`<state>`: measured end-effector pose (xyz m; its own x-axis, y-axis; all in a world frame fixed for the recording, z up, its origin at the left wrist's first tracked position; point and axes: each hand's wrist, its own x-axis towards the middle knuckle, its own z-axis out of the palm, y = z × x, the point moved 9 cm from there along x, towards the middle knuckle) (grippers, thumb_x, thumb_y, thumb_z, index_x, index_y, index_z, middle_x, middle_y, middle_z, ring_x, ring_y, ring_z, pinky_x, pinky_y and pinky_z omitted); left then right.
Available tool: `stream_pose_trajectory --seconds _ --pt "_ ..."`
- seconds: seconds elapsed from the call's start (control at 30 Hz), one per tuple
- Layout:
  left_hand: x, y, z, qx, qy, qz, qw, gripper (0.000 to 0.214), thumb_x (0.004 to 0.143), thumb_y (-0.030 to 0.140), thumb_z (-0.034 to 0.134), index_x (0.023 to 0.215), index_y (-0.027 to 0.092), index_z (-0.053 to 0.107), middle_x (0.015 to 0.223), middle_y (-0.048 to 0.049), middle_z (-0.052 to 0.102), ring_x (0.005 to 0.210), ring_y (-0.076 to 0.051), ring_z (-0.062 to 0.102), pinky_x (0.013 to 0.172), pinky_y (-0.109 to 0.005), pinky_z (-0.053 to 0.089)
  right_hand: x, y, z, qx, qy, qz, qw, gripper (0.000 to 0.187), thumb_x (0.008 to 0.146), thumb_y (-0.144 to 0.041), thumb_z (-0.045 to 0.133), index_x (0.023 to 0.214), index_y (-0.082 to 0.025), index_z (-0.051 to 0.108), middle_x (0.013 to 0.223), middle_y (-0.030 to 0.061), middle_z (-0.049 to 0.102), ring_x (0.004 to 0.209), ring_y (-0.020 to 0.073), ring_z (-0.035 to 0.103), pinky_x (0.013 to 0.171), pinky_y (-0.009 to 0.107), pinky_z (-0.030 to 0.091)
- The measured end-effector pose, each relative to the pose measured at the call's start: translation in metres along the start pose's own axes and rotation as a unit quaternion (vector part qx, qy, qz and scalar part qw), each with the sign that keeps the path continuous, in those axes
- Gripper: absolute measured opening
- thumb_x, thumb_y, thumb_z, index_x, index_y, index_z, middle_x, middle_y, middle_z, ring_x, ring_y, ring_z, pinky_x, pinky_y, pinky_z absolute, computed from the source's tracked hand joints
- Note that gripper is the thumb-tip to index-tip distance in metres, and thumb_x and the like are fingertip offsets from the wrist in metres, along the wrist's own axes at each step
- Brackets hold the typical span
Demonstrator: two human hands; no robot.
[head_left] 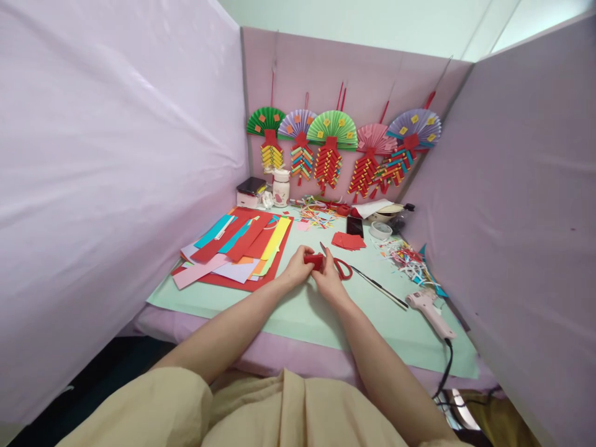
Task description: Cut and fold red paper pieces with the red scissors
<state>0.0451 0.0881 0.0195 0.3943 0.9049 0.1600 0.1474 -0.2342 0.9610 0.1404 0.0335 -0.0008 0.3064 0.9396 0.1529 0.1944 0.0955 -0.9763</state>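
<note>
Between my two hands, over the middle of the table, is a small piece of red paper (315,261). The fingers of my left hand (299,264) grip its left side. On the other side, my right hand (329,278) pinches its right end. Just beyond my right hand lie red-handled scissors (344,269), partly hidden by the fingers. A small stack of red paper pieces (348,241) rests further back on the table. To the left, strips and sheets of coloured paper (242,248) are spread over a large red sheet (251,285).
At the right lie a corded glue gun (431,310), a thin dark rod (379,287), a tape roll (380,230) and paper scraps (410,257). Behind are a phone (354,226) and a white bottle (280,188). Paper fan ornaments (331,130) hang on the back panel.
</note>
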Motion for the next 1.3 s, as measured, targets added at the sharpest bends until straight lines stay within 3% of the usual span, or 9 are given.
stream_pose_trajectory --seconds 0.17,0.33,0.7,0.8,0.9,1.0,1.07,1.17,1.3 --pt "0.001 0.003 -0.001 0.019 0.003 0.012 1.000 0.022 0.068 0.006 0.053 0.086 0.018 0.051 0.084 -0.0012 0.059 0.082 -0.017 0.057 0.078 -0.029 0.045 -0.001 -0.001 0.001 -0.019 -0.001 0.015 1.000 0.090 0.072 -0.020 0.054 0.150 -0.021 0.009 0.141 0.0104 0.046 0.130 0.0235 0.044 0.107 0.045 0.035" --pt "0.003 0.008 -0.004 0.024 0.017 0.066 0.997 0.025 0.066 0.004 0.050 0.086 0.019 0.050 0.084 -0.0008 0.058 0.082 -0.016 0.056 0.079 -0.029 0.045 0.002 -0.005 0.003 -0.009 -0.002 -0.029 1.000 0.089 0.072 -0.018 0.052 0.150 -0.020 0.008 0.143 0.0107 0.044 0.132 0.0223 0.041 0.110 0.044 0.031" --pt "0.006 -0.002 -0.002 0.054 -0.004 0.035 0.998 0.016 0.066 0.007 0.054 0.077 0.018 0.056 0.077 0.0005 0.062 0.077 -0.017 0.056 0.075 -0.029 0.044 0.003 0.006 0.002 0.023 0.000 -0.002 1.000 0.087 0.070 -0.018 0.055 0.148 -0.021 0.017 0.132 0.0079 0.055 0.124 0.0230 0.049 0.107 0.045 0.034" --pt "0.007 -0.005 -0.006 -0.031 0.001 0.015 0.999 0.015 0.065 0.009 0.060 0.077 0.018 0.059 0.076 0.0001 0.063 0.075 -0.016 0.057 0.075 -0.030 0.045 0.007 0.001 -0.003 0.067 0.018 -0.027 0.997 0.081 0.070 -0.021 0.056 0.144 -0.023 0.025 0.133 0.0097 0.053 0.122 0.0223 0.051 0.100 0.042 0.041" --pt "0.008 -0.012 -0.004 -0.231 -0.037 -0.051 0.971 0.025 0.062 0.013 0.069 0.086 0.016 0.060 0.082 -0.0023 0.066 0.075 -0.016 0.061 0.076 -0.030 0.047 0.008 -0.013 -0.021 0.061 0.071 -0.051 0.994 0.062 0.069 -0.027 0.059 0.129 -0.020 0.044 0.129 0.0125 0.056 0.115 0.0227 0.055 0.094 0.039 0.044" --pt "0.005 -0.011 0.002 -0.360 -0.086 -0.097 0.924 0.035 0.060 0.013 0.075 0.092 0.015 0.061 0.088 -0.0048 0.068 0.079 -0.016 0.064 0.080 -0.031 0.048 0.006 -0.029 -0.030 0.004 0.079 -0.054 0.995 0.035 0.068 -0.033 0.063 0.099 -0.017 0.059 0.102 0.0099 0.066 0.090 0.0216 0.061 0.081 0.035 0.047" --pt "0.003 -0.008 0.003 -0.378 -0.099 -0.104 0.915 0.036 0.059 0.012 0.077 0.092 0.014 0.062 0.087 -0.0051 0.069 0.079 -0.015 0.064 0.082 -0.031 0.048 0.005 -0.035 -0.031 -0.018 0.069 -0.056 0.996 0.027 0.068 -0.035 0.064 0.088 -0.017 0.061 0.087 0.0063 0.066 0.076 0.0190 0.059 0.071 0.032 0.047" --pt "0.001 -0.003 0.002 -0.347 -0.106 -0.080 0.929 0.034 0.061 0.015 0.076 0.091 0.015 0.061 0.087 -0.0043 0.068 0.080 -0.015 0.064 0.081 -0.031 0.048 0.002 -0.040 -0.033 -0.033 0.075 -0.069 0.994 0.025 0.070 -0.037 0.063 0.084 -0.017 0.061 0.080 0.0043 0.065 0.071 0.0178 0.056 0.067 0.030 0.045" --pt "0.000 0.009 -0.009 -0.159 -0.068 0.011 0.985 0.018 0.067 0.018 0.068 0.083 0.018 0.060 0.078 0.0012 0.063 0.074 -0.013 0.059 0.071 -0.025 0.046 0.002 -0.042 -0.031 -0.082 0.070 -0.100 0.989 0.015 0.074 -0.033 0.056 0.078 -0.019 0.060 0.075 0.0023 0.064 0.070 0.0179 0.056 0.068 0.029 0.044"
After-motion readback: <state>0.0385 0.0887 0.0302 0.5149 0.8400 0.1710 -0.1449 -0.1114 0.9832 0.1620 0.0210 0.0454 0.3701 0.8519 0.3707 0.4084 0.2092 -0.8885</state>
